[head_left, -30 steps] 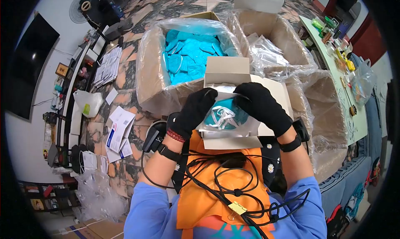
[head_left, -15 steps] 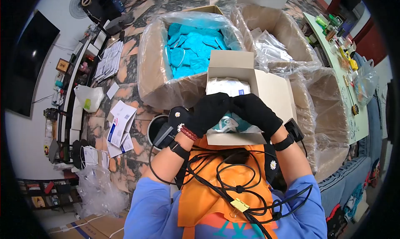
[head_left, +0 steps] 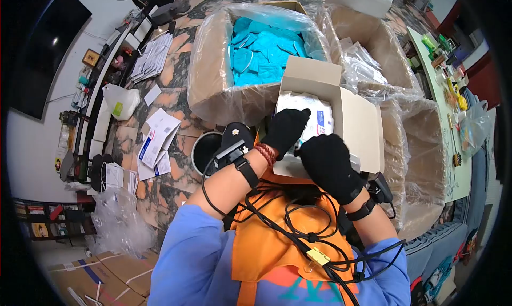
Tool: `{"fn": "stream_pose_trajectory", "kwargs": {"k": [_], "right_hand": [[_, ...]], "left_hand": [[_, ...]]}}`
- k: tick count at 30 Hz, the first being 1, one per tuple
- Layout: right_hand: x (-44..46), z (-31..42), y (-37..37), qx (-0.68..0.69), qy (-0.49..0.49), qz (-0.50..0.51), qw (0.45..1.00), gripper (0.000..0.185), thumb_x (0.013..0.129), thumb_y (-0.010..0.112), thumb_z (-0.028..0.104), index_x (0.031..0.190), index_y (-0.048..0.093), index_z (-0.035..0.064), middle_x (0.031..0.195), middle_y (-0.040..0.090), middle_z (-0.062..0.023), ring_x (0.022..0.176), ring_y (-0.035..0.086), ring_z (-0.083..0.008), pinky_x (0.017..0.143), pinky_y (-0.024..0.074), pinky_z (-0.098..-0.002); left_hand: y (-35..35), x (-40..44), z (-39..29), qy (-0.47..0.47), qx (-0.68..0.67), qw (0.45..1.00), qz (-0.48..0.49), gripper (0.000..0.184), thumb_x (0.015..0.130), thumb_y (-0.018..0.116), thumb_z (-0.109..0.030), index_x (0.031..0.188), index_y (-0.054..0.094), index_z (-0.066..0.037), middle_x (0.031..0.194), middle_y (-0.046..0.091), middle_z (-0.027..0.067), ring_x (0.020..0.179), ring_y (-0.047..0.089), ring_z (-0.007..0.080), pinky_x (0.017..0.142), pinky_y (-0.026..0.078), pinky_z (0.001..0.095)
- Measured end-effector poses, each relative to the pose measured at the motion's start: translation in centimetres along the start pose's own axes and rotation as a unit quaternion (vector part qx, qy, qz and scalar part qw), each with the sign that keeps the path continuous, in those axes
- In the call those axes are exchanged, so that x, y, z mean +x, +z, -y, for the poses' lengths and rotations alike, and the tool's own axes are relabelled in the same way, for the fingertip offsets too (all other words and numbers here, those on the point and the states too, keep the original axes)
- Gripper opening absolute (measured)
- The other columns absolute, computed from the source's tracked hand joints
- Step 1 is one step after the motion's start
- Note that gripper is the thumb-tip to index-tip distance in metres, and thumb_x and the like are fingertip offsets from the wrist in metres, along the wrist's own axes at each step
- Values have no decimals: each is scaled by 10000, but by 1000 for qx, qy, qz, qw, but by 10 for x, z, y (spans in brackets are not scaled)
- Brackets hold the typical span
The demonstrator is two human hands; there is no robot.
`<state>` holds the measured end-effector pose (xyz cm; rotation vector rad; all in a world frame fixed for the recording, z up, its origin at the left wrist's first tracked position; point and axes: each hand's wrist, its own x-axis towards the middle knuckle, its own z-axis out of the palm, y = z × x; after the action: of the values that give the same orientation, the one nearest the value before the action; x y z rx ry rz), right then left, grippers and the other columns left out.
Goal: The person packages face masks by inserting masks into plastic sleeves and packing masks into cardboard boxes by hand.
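An open cardboard box (head_left: 294,169) stands in front of my body, its flaps folded outward. White packets (head_left: 320,119) with blue-and-red labels lie inside it. My left hand (head_left: 288,129), in a black glove, is over the box's left side, fingers drawn together near the packets; what they hold, if anything, is hidden. My right hand (head_left: 332,164), also gloved in black, is closed over the near right part of the box. A small teal-and-white bit (head_left: 297,147) shows at its fingertips, too little to name surely.
Beyond is a plastic-lined carton (head_left: 213,66) full of teal face masks (head_left: 266,50). More lined cartons (head_left: 421,130) stand to the right, one holding clear packets (head_left: 362,63). A dark bin (head_left: 207,152) is left of the box. Black cables (head_left: 288,226) lie across my lap.
My hands were together over teal items in clear wrapping; now they are apart, the left higher and the right lower. More of the labelled packets shows. The view has shifted slightly.
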<state>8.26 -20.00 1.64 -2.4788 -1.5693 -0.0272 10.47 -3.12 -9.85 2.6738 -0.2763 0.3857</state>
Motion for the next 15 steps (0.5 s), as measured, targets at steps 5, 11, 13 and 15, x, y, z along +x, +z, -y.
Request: {"fn": "stream_pose_trajectory", "kwargs": {"k": [5, 11, 13, 15], "right_hand": [[-6, 17, -7, 47, -35, 7, 998, 93, 743, 604, 147, 803, 642, 87, 729, 626, -94, 690, 637, -268, 591, 470, -388], [-28, 26, -5, 6, -119, 8, 993, 116, 779, 618, 228, 783, 614, 113, 696, 574, -43, 675, 598, -218, 590, 446, -364], [-28, 20, -1, 24, -91, 29, 995, 109, 783, 612, 224, 792, 610, 116, 704, 574, -43, 688, 597, -215, 598, 445, -368], [-30, 16, 2, 43, -67, 47, 996, 103, 786, 605, 221, 801, 606, 119, 712, 574, -43, 700, 596, -211, 606, 444, -372]], "left_hand": [[14, 18, 25, -59, 51, 994, -73, 202, 910, 495, -169, 904, 656, -47, 733, 660, 157, 682, 657, 312, 622, 517, 434], [5, 20, 17, -91, 88, 992, 20, 221, 884, 531, -209, 946, 641, -27, 789, 668, 164, 756, 659, 339, 684, 517, 466], [13, 17, 22, -102, 10, 993, 60, 288, 772, 666, -209, 994, 626, -31, 934, 660, 186, 879, 644, 345, 755, 509, 465], [12, 14, 20, 10, -13, 1000, 22, 335, 738, 696, -196, 1021, 620, -32, 1010, 642, 196, 952, 624, 349, 806, 501, 458]]}}
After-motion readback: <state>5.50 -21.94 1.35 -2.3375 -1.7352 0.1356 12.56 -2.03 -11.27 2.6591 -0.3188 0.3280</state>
